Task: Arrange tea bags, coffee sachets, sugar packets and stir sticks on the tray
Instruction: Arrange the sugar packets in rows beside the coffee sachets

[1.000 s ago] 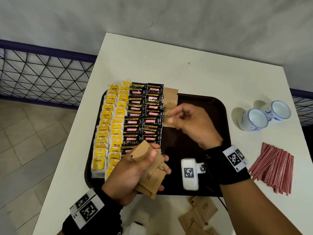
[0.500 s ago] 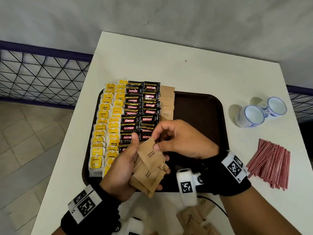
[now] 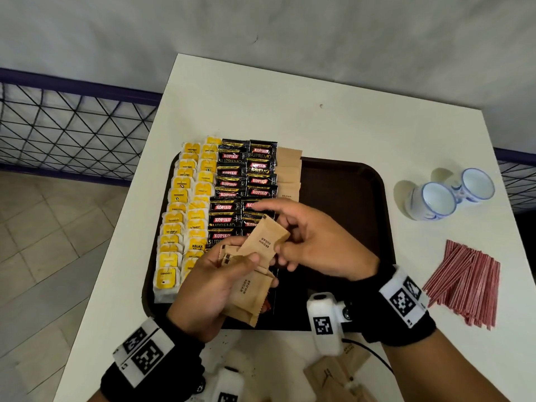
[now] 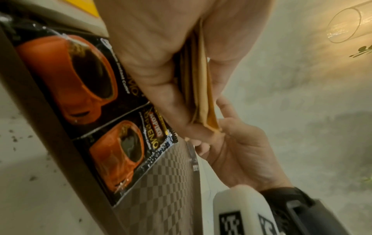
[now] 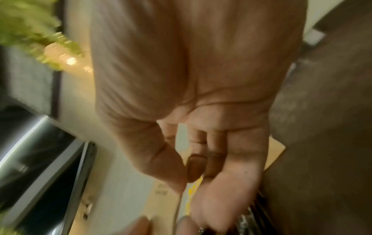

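Left hand [image 3: 203,288] clamped on stack of brown sugar packets [image 3: 246,291] above tray [image 3: 348,192], right hand [image 3: 316,242] pinching top brown sugar packet [image 3: 265,242], beside Kopiko coffee sachets [image 3: 232,181]

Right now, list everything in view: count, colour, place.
tray: one, dark brown, centre of table
table: one, white
tea bags: two columns, yellow, tray's left side
coffee sachets: two columns, black, beside tea bags
sugar packets on tray: short column, brown, right of coffee
loose sugar packets: several, brown, table's near edge
stir sticks: one pile, red, table right of tray
cups: two, white and blue, far right
left hand: holds a sugar packet stack
right hand: pinches the top packet
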Demonstrator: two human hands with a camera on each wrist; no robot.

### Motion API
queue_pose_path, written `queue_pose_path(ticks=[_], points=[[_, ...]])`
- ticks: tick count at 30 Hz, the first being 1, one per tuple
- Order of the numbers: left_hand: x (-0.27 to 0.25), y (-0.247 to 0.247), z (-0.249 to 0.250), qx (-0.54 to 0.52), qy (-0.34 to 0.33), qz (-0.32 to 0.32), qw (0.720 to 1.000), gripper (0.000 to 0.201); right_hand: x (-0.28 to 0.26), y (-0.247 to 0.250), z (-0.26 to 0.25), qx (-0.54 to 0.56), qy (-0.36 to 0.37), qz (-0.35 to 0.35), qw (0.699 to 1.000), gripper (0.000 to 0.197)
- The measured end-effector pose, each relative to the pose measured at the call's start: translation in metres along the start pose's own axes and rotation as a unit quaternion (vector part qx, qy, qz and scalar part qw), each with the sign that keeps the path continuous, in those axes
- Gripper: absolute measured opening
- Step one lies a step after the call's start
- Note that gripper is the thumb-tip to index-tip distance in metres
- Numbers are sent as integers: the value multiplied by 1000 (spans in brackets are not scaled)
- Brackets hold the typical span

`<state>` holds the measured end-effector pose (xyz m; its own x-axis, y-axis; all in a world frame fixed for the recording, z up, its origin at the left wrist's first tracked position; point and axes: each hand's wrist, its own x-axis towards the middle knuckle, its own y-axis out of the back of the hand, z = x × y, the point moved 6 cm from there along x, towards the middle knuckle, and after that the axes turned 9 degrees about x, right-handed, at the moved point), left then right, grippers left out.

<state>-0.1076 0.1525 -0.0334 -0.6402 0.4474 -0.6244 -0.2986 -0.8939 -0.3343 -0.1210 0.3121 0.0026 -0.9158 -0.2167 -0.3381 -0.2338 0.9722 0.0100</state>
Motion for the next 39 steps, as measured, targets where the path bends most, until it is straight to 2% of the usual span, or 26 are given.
queue_pose_path(ticks=[2,4,9,11,13,15,19,23,30,36,39], points=[[1,3,3,11,-5,14,1000,30,-3,-4,-8,-106,78,-3,991,71],[1,4,5,28,-6,20,999,27,-5,-8,-10,-170,116,-3,979,63],[1,2,5,61,-14,24,998,17,-4,3,-8,-235,88,54,967,20],[1,2,5,59,-14,17,998,15,-5,13,-5,-203,67,67,975,16],[1,4,7,45,-12,11,999,19,-7,25,3,-113,33,86,989,17],[1,5,9,21,-10,-1,1000,24,-10,39,13,-8,3,125,992,20],[-2,2,11,-35,8,-35,999,32,-12,67,36,124,-91,250,956,15],[-3,-2,9,-72,24,-60,995,32,-1,73,48,107,-136,275,945,15],[-4,-4,8,-94,45,-83,991,32,17,68,51,167,-182,303,920,13],[-4,1,2,-111,47,-84,989,45,23,73,49,84,-179,315,928,17],[-5,0,1,-115,47,-87,988,44,24,74,48,63,-178,315,930,18]])
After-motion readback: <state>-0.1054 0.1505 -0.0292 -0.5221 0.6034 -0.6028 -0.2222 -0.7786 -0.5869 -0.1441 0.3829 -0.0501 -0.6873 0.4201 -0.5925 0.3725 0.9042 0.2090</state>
